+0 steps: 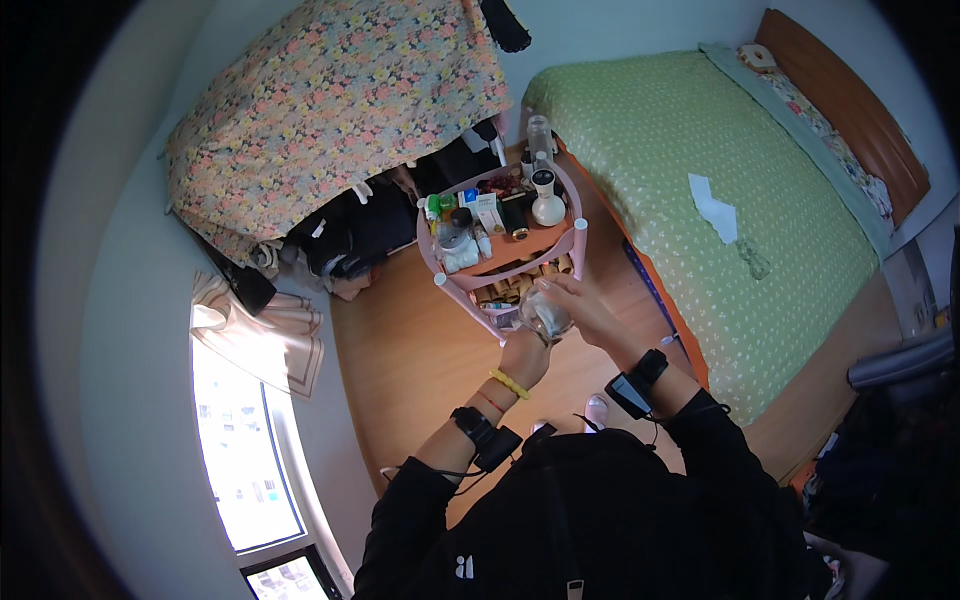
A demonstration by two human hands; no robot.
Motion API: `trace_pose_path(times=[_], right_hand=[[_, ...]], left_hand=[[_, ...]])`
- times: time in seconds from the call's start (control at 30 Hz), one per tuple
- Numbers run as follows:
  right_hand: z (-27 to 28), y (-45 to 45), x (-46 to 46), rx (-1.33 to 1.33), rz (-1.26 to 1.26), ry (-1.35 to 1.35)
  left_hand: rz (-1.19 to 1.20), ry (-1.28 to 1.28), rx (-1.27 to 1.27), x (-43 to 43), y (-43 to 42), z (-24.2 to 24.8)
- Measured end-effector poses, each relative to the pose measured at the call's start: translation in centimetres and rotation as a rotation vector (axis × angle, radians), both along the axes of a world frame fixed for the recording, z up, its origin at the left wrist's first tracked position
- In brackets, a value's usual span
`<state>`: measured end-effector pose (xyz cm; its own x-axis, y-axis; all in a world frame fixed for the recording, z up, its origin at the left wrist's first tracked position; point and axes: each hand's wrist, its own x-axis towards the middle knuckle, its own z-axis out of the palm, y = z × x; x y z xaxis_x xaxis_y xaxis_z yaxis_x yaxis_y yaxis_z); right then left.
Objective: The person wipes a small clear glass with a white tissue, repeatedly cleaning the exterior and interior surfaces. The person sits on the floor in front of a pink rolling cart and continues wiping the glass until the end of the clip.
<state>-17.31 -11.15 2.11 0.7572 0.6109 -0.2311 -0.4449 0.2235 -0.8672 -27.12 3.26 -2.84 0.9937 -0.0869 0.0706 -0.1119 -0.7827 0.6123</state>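
My left hand [527, 355] holds a clear, rounded glass or plastic vessel [541, 313] from below, in front of the pink trolley. Something white shows in or behind the vessel. At its upper right side, my right hand [576, 304] has its fingers against the rim; whether they grip it I cannot tell. Just beyond stands the pink trolley [441, 280]. Its top shelf bears a white long-necked device [548, 208], a black cylinder [516, 217], a clear jar with a dark lid [453, 237], small boxes [490, 214] and a green-capped bottle [433, 205]. Cardboard tubes [514, 287] lie on the shelf below.
A bed with a green cover [675, 127] is on the right, bearing a white paper [712, 210] and a clear object [752, 259]. Floral cloth [337, 97] covers a rack at the upper left. A tall clear bottle [538, 136] stands behind the trolley. A window is lower left.
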Motion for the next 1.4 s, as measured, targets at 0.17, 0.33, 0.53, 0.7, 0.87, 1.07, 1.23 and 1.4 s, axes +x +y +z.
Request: trace_pose_path(times=[0.17,0.33,0.53,0.7,0.87,1.07,1.23,1.4], right_hand=[[-0.9,-0.1,-2.7,0.182,-0.174,-0.172],[-2.1,0.5,-2.4,-0.039,-0.112,-0.080],[-2.4,0.6,-1.2,-0.020,-0.174,0.243],[-2.1,-0.5,-0.2,0.027,-0.112,0.308],[-1.7,-1.7,0.5,-0.138,-0.165,0.301],[-0.9,-0.7,-1.3,-0.147,-0.165,0.396],[-0.5,-0.2,-2.8,-0.056,-0.188,0.384],[0.1,0.5,-3.4,-0.041,-0.369,-0.012]], left_hand=[[0.104,0.109,-1.092,0.0,-2.1,2.9],[-0.131,-0.181,0.351,-0.3,0.0,0.9],[-0.229,-0.254,0.453,-0.2,1.5,0.3],[-0.099,-0.591,0.251,-1.7,1.4,3.2],[0.167,-0.667,-0.047,-1.3,1.7,4.7],[-0.062,-0.518,0.173,0.7,0.0,3.7],[0.144,-0.375,0.379,2.5,0.0,3.5],[0.263,-0.352,0.048,3.6,0.3,3.6]])
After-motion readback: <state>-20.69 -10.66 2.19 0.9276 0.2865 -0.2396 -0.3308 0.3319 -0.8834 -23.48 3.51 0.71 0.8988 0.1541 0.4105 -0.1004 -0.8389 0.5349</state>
